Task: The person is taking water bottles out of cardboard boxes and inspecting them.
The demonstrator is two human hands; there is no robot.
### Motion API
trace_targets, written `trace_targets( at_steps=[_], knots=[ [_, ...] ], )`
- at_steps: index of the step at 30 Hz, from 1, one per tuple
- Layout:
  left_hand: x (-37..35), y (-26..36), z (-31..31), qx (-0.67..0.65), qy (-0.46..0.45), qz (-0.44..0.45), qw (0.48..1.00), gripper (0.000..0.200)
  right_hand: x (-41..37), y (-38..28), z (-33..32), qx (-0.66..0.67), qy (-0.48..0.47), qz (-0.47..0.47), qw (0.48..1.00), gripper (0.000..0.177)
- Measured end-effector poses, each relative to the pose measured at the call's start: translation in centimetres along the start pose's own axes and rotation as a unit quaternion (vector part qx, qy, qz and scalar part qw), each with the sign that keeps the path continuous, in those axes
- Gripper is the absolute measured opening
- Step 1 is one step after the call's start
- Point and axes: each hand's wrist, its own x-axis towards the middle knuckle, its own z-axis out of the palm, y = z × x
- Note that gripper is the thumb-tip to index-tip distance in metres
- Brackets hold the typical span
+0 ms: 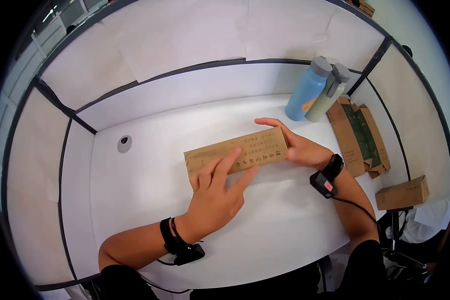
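Note:
A long brown cardboard box (261,140) with dark printed characters is held tilted above the white desk. My right hand (305,149) grips its right end, with one finger reaching out past the top edge. Against the front face rest the outstretched fingers of my left hand (216,197), spread apart and not wrapped around the box. Part of the box's lower edge is hidden behind that hand. Both wrists wear black straps with small devices and cables.
At the back right stand a blue bottle (307,92) with a grey lid and a pale green bottle (327,100). Beside them lies flattened, opened cardboard packaging (347,140). Another small brown box (402,194) sits at the right edge. Partition walls (185,85) enclose the white desk (135,200).

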Motion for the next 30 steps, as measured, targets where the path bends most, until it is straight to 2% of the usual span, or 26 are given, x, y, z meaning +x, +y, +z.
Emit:
trace_targets(
  at_steps=[1,2,4,6,8,10,13,15,17,18,20,22,23,24,26,27,28,30],
  knots=[
    [0.0,0.0,0.1,-0.013,0.014,0.011,1.0,0.061,0.2,0.6,0.2,0.123,0.0,0.005,0.992,0.083],
    [0.0,0.0,0.1,-0.026,0.027,0.023,0.999,0.058,0.3,0.7,0.1,0.125,0.0,0.003,0.992,0.083],
    [0.0,0.0,0.0,-0.038,0.027,0.026,0.999,0.057,-0.1,0.4,0.4,0.049,0.035,0.046,0.997,0.085],
    [-0.1,0.1,0.0,-0.053,0.03,0.03,0.998,0.057,-0.7,0.3,0.3,0.033,0.03,0.036,0.998,0.087],
    [-0.3,0.0,-0.3,-0.148,0.02,0.082,0.985,0.054,-0.9,0.1,0.4,0.015,0.021,0.021,0.999,0.089],
    [-0.3,0.1,0.0,-0.245,0.014,0.169,0.955,0.055,-0.7,0.1,0.6,0.062,0.025,0.014,0.998,0.111],
    [-0.6,0.8,0.0,-0.257,0.006,0.19,0.947,0.053,-0.5,0.5,0.9,0.029,0.008,-0.002,1.0,0.119],
    [-0.9,0.6,-0.1,-0.19,0.067,0.165,0.966,0.051,-0.5,0.1,1.5,-0.002,-0.004,0.004,1.0,0.119],
    [-1.1,0.3,-0.4,-0.166,0.083,0.179,0.966,0.046,-0.2,0.3,1.8,-0.098,-0.031,0.004,0.995,0.12],
    [-1.3,0.2,-0.6,-0.144,0.109,0.19,0.965,0.041,-0.2,0.2,1.9,-0.094,-0.029,0.0,0.995,0.12],
    [-1.8,-0.1,-0.5,-0.159,0.101,0.218,0.958,0.038,-0.2,0.0,2.0,-0.148,-0.047,0.002,0.988,0.113],
    [-1.8,0.4,-0.3,-0.124,0.115,0.248,0.954,0.035,-0.3,0.1,1.8,-0.134,-0.044,-0.006,0.99,0.109],
    [-1.8,0.6,-0.6,-0.115,0.09,0.213,0.966,0.038,-0.4,0.2,1.5,-0.123,-0.046,-0.009,0.991,0.105],
    [-1.6,0.7,-0.5,-0.117,0.089,0.214,0.966,0.038,-0.4,0.8,1.0,-0.122,-0.044,-0.008,0.991,0.105],
    [-1.0,0.9,-0.2,-0.021,0.08,0.107,0.991,0.041,-0.1,2.6,-0.1,0.035,-0.044,-0.024,0.998,0.087],
    [-1.0,0.9,-0.4,0.023,0.082,0.115,0.99,0.045,0.1,2.8,-0.3,0.08,-0.024,-0.047,0.995,0.062],
    [-0.9,0.9,-0.4,0.022,0.08,0.116,0.99,0.045,0.1,3.0,-0.6,0.083,-0.022,-0.046,0.995,0.062],
    [-0.9,1.0,-0.6,0.098,0.107,0.133,0.98,0.048,0.1,3.4,-1.2,0.113,0.013,-0.026,0.993,0.046]
  ],
)
